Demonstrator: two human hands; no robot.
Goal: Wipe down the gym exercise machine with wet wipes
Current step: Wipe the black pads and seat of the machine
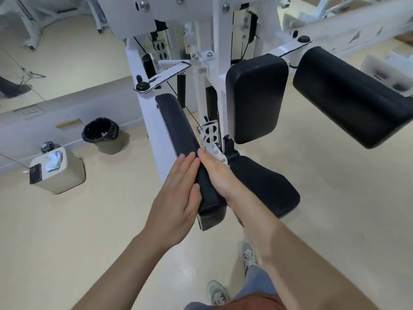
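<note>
Standing on the pale floor (89, 231) at the left is a beige box (67, 177) with a shiny packet (53, 161) in its open top; whether that packet is wet wipes cannot be told. Just right of it and farther off sits a bin (100, 134) lined with a black bag.

At the middle rises the white gym machine (152, 121), with a long black arm pad (176, 121) slanting toward the near side. The two hands lie on either side of this pad's near end. The left hand (178, 193) lies flat against its left face, fingers straight and together. The right hand (216, 175) lies along its right face, back toward the camera, fingers stretched out. Their fingertips almost meet over the pad's top. Whether a wipe lies under either palm cannot be told.

Right of the hands is a black seat pad (263, 184), beyond it an upright back pad (257, 97), and at far right another black pad (348, 95).
</note>
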